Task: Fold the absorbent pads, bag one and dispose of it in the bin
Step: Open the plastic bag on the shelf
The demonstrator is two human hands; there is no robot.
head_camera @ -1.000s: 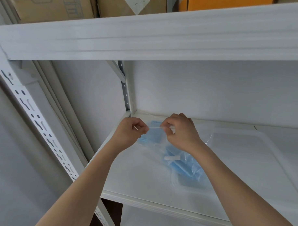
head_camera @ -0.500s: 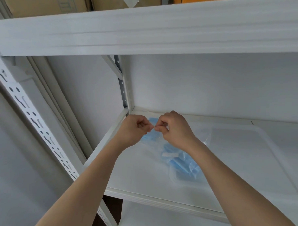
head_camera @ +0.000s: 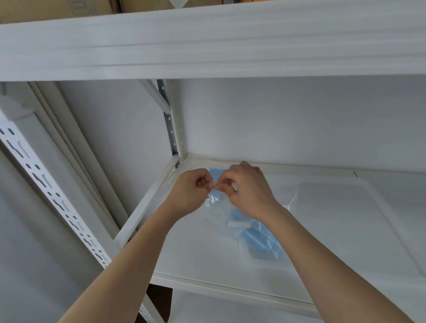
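Observation:
A clear plastic bag (head_camera: 259, 256) lies on the white shelf (head_camera: 198, 262), holding a folded blue absorbent pad (head_camera: 262, 242) with a small white strip on it. My left hand (head_camera: 190, 193) and my right hand (head_camera: 246, 190) are close together above the bag's far end, near the shelf's back left corner. Both pinch the bag's top edge between curled fingers and thumb. A bit of blue pad (head_camera: 215, 172) shows behind the hands. No bin is in view.
A flat white tray or lid (head_camera: 349, 226) lies on the shelf to the right of the bag. An upper shelf beam (head_camera: 211, 40) runs overhead with cardboard boxes (head_camera: 55, 1) on it. A perforated upright (head_camera: 37, 179) stands at the left.
My hands have drawn together along the bag's top edge, from a small gap apart to nearly touching. The view has tilted slightly.

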